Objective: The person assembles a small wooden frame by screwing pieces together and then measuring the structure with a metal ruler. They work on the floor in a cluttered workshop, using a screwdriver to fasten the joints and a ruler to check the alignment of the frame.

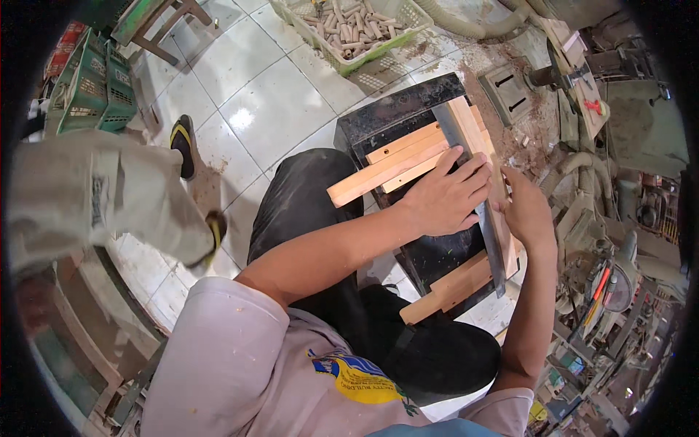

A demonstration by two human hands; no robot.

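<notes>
A long dark grey metal strip [493,251] lies along a pale wooden bar [466,120] above a black box-shaped stand [389,109]. My left hand [445,198] is palm down on the strip, its fingers bent across it toward the wooden bar. Around the bar's outer side curls my right hand [526,210], its fingertips partly hidden. Shorter wooden pieces [386,173] with small holes stick out leftward at the strip's far end. Another stepped wooden piece [448,288] juts out at its near end.
A light green crate [386,51] of short wooden pegs sits at the far side. Green crates [91,87] and a wooden stool [156,25] stand far left. Another person's leg [109,197] is at left. Machinery, hoses [582,164] and tools [598,291] crowd the right.
</notes>
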